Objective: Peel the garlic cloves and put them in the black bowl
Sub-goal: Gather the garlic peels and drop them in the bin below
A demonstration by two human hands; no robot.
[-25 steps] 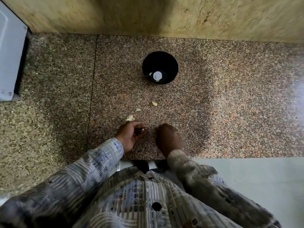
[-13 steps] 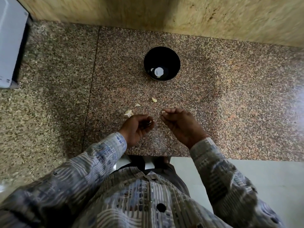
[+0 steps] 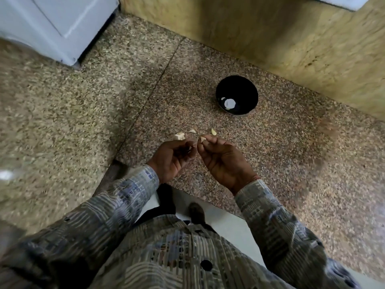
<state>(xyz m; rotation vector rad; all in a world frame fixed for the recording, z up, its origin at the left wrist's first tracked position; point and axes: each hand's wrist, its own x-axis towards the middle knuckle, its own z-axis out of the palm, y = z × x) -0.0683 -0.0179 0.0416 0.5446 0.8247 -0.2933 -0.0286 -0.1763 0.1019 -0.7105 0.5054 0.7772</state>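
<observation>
Garlic clove (image 3: pixel 202 139): small, pale cream, pointed, prob. part-skinned. Held just above desk (image 3: pixel 281 155), approx. midway btw near & far edges. Pinched at fingertips of right hand (image 3: pixel 226 161), likely so the skin end sticks out for picking. Left hand (image 3: pixel 173 156): fingers (image 3: pixel 188 146) curled, tips meeting the clove; gripping skin or only touching, can't tell. Hands close together, prob. to strip skin w/ nails. Scraps (image 3: pixel 180 135): 3 pale bits on desk just beyond hands; judged shed skin, tho the rightmost could be a clove. Black bowl (image 3: pixel 244 89): farther on, near far edge by wall, within reach for drop-off; white rounded pcs at bottom, prob. peeled cloves. White appliance (image 3: pixel 62 24): far-left corner.
</observation>
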